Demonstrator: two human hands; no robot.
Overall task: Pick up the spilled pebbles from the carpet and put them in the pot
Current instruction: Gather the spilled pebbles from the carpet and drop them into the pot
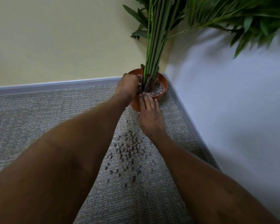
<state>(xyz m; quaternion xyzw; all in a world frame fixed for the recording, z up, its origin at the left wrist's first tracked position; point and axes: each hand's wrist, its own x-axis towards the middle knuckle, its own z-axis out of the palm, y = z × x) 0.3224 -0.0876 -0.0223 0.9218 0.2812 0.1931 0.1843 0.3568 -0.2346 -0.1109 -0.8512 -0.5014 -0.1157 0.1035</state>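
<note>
Left hand [128, 86] cupped over the pot [162, 92] in the carpet [39, 118] corner, fingers curled and hidden, right hand [149, 115] spread against its side; emptying low over the rim should stop pebbles [128, 151] bouncing out.

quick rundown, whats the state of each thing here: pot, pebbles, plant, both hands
pot: upright in the corner, partly filled with pebbles
spilled pebbles: many scattered on the carpet
plant stems: standing upright in the pot
left hand: over the pot's rim, fingers curled down onto the pebbles inside; contents hidden
right hand: fingers extended flat against the pot's near side
</note>
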